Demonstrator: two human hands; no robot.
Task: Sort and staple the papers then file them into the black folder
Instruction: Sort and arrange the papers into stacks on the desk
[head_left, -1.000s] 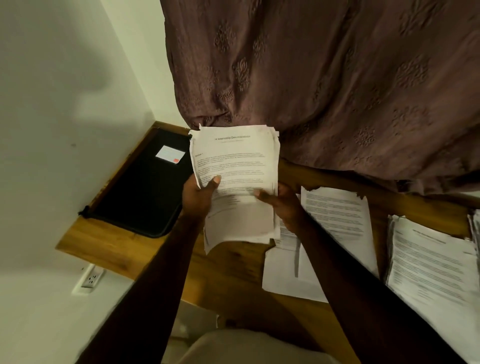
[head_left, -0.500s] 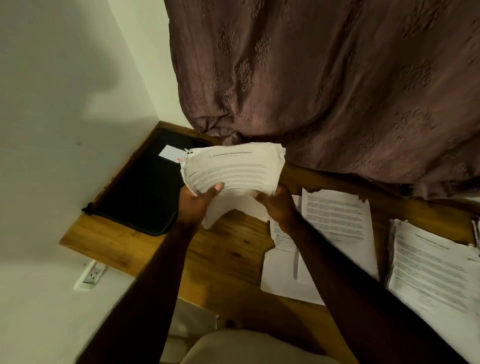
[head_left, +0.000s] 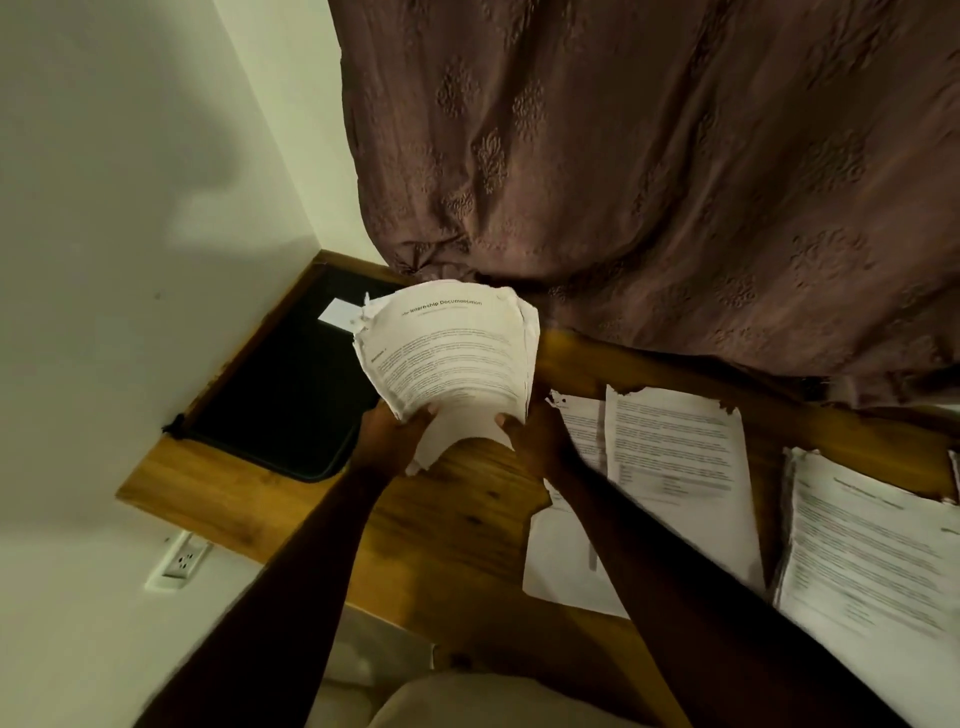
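Note:
Both hands hold a thick bundle of printed papers above the wooden desk, its top sheet headed "Internship Documentation". My left hand grips the bundle's lower left edge and my right hand grips its lower right edge, thumbs on top. The bundle curves and tilts away from me, its far left corner over the black folder. That folder lies shut flat at the desk's left end, with a small white label on it. No stapler is in view.
Loose printed sheets lie on the desk right of my hands, and another paper stack sits at the far right. A brown curtain hangs behind the desk. A white wall with a socket bounds the left side.
The bundle has tipped away from me and moved left, from flat facing me to curved and leaning over the folder's edge. Both hands kept their grip.

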